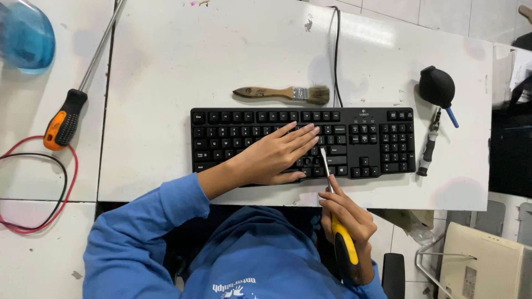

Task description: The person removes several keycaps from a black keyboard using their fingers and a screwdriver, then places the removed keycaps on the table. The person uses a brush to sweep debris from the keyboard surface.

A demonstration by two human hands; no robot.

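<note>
A black keyboard (360, 138) lies across a white table (221, 61). My left hand (277, 155) rests flat on its middle keys, fingers spread slightly toward the right. My right hand (346, 216) grips a screwdriver (338, 221) with a yellow and black handle, just off the table's near edge. Its metal blade reaches up to the keys beside my left fingertips.
A wooden-handled paintbrush (285, 93) lies behind the keyboard, next to its cable (336, 50). A black rubber air blower (438, 87) and a small driver (428, 149) sit at the right. An orange-handled screwdriver (66, 119), red and black wires (39, 188) and a blue container (25, 36) are on the left table.
</note>
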